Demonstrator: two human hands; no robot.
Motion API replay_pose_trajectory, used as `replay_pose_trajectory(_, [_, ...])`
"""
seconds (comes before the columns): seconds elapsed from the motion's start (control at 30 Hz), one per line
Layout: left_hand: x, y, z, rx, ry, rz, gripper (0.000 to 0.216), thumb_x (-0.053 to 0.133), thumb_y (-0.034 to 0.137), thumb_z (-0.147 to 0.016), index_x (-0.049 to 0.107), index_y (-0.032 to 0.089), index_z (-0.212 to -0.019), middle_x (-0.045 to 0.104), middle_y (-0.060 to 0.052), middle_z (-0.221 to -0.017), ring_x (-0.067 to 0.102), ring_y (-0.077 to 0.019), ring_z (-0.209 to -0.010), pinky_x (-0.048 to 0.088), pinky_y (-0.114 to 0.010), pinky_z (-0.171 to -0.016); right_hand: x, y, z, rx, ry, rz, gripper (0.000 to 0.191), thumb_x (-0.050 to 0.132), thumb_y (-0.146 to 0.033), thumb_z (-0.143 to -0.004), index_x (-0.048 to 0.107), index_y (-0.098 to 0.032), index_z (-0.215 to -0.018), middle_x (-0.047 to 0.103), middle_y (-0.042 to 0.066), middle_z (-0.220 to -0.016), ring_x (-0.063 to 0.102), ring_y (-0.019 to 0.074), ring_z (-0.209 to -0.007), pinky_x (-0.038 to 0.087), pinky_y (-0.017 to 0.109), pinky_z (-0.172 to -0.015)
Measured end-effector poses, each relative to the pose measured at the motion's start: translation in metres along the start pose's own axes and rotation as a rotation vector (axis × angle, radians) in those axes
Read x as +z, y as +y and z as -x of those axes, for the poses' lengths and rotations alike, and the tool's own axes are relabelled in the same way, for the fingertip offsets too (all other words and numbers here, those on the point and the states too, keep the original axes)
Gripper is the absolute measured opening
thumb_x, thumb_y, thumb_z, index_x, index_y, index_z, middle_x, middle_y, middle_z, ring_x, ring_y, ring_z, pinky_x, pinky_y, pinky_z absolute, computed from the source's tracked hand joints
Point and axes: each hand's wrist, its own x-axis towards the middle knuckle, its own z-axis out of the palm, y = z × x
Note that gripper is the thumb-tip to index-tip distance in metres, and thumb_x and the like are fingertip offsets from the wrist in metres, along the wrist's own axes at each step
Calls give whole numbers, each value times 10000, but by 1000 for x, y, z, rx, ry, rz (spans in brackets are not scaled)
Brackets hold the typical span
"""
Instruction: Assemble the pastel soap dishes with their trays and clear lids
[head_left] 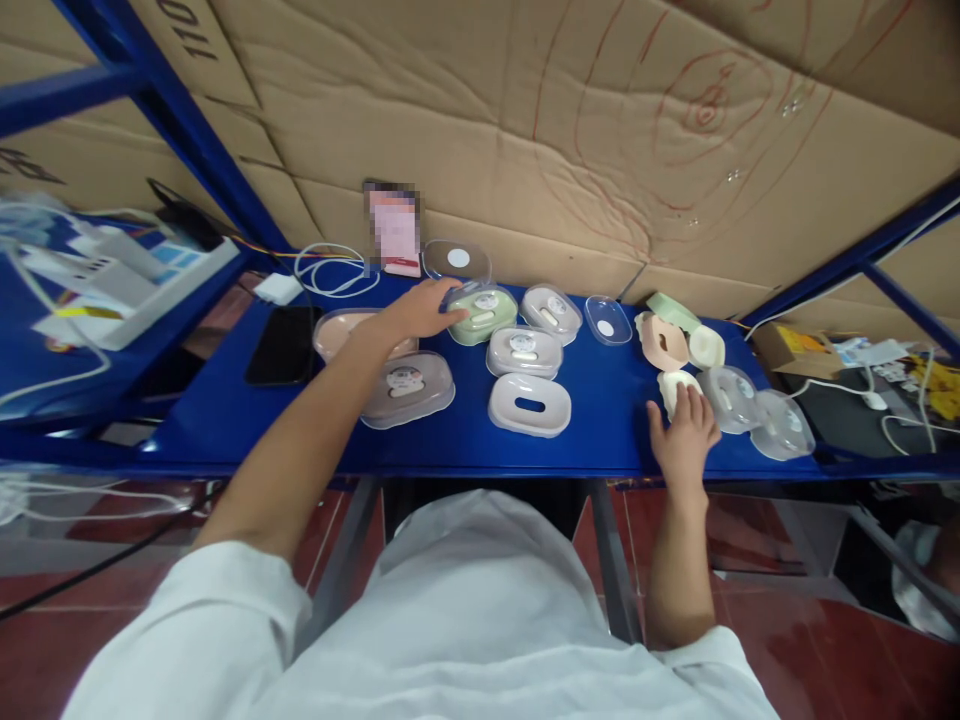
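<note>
Several oval soap boxes lie on a blue table [465, 440]. My left hand [420, 310] reaches far forward and pinches the clear lid of a green soap box [487, 318] at its left edge. My right hand [684, 432] rests flat with fingers spread on a cream soap box piece [670, 385] near the table's front right. Between my hands lie a white tray [529, 405], a lidded white box [523, 351] and a lidded pinkish box [407, 389]. A pink tray [337, 330] sits under my left forearm.
Loose clear lids [608, 319], [456, 260] and pink [663, 342], green and cream pieces lie at the back right. A black phone [283, 344], a white charger and cable [330, 272] are at the left. Cardboard lines the wall behind. Blue rack posts flank both sides.
</note>
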Motion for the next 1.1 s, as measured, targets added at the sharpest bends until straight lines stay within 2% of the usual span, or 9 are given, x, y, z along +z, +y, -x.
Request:
replay_pose_trajectory(0.07, [-4,13,14,19,57,-30,614,606,383,-1000,489,166,-1562,548,-180,-1573,546,-344,-1443,417,-489,-1228,0,27,7,92,-38,86,531,502,-470,-1059,672,-129,-1427,657,251,-1474,597,451,-1346,435,693,-1075])
replay_pose_trajectory(0.17, [0,48,56,208,214,-60,508,542,311,-1050,525,147,-1531,520,-182,-1591,481,-338,-1511,380,-488,-1269,-6,39,31,-8,-98,22,403,498,-410,-1070,747,-186,-1294,707,195,-1424,667,383,-1265,482,591,-1039])
replay_pose_trajectory(0.27, [27,83,105,487,77,-24,405,601,373,-1063,610,239,-1446,624,-99,-1513,591,-291,-1406,462,-446,-1212,-19,23,58,-201,-158,-157,323,524,-395,-1085,747,-240,-1260,718,144,-1420,665,339,-1310,467,554,-1092])
replay_pose_trajectory(0.4, [78,97,142,534,79,-60,256,638,249,-1041,704,242,-1288,705,-112,-1376,654,-318,-1325,543,-486,-1107,-31,-13,79,-333,-236,-310,272,565,-344,-1082,726,-291,-1295,652,120,-1503,618,338,-1388,478,583,-1125])
replay_pose_trajectory(0.5, [102,91,152,477,222,92,186,544,257,-1101,721,236,-1155,755,-82,-1187,724,-245,-1147,591,-428,-1038,-31,-34,82,-385,-253,-373,299,573,-302,-1076,708,-304,-1343,589,126,-1553,570,347,-1443,507,603,-1140])
replay_pose_trajectory(0.67, [112,92,163,444,483,269,142,609,272,-1089,685,238,-1204,751,-66,-1175,725,-203,-1116,602,-376,-1033,-16,-64,76,-451,-346,-505,272,566,-272,-1083,677,-277,-1331,550,140,-1533,549,315,-1468,521,560,-1197])
replay_pose_trajectory(0.77, [116,97,164,510,454,234,130,617,247,-1083,679,226,-1195,752,-66,-1164,729,-203,-1086,606,-371,-1001,-4,-81,70,-448,-298,-580,306,643,-302,-1056,594,-260,-1355,544,154,-1450,567,301,-1442,550,539,-1178])
replay_pose_trajectory(0.93, [121,101,157,548,423,150,142,590,228,-1091,678,198,-1199,753,-79,-1169,729,-223,-1071,595,-393,-968,6,-90,59,-422,-33,-622,633,812,-382,-955,467,-279,-1476,481,157,-1469,553,334,-1456,538,608,-1181])
replay_pose_trajectory(1.1, [118,110,148,614,342,87,184,545,158,-1087,696,193,-1185,738,-89,-1194,707,-231,-1153,561,-390,-1013,5,-84,50,-565,-204,-435,575,734,-401,-1018,532,-323,-1551,491,135,-1654,402,373,-1601,389,666,-1287])
